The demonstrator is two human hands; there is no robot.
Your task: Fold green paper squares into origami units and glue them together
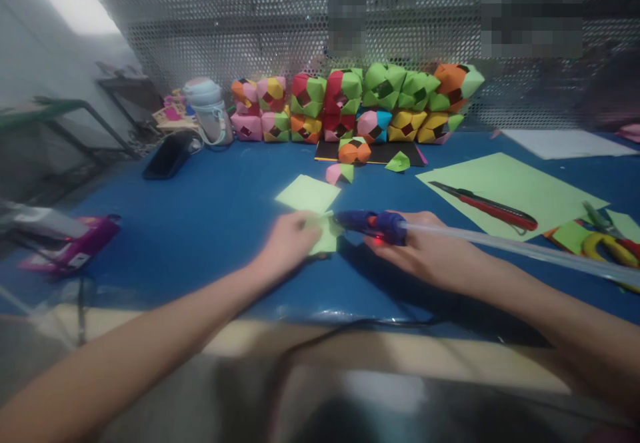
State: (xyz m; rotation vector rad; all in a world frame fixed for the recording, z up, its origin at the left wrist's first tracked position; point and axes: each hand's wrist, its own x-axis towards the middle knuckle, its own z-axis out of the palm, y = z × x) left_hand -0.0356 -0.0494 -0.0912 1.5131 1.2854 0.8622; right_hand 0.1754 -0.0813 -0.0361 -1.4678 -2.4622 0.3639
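Note:
My right hand (430,249) is wrapped round a blue glue gun (373,223) with a clear glue stick (525,251) sticking out behind it. The gun's nozzle points left at a small folded light-green paper piece (325,237). My left hand (289,241) rests on the blue table with its fingers closed on that piece, pinning it down. A flat light-green paper square (307,193) lies just beyond the two hands.
Several colourful folded paper cubes (350,106) are stacked along the perforated back wall. A large green sheet (510,193) with a red utility knife (487,206) lies to the right, scissors (607,239) beyond. A phone (170,155), a bottle (207,111) and a pink stapler (75,249) sit left.

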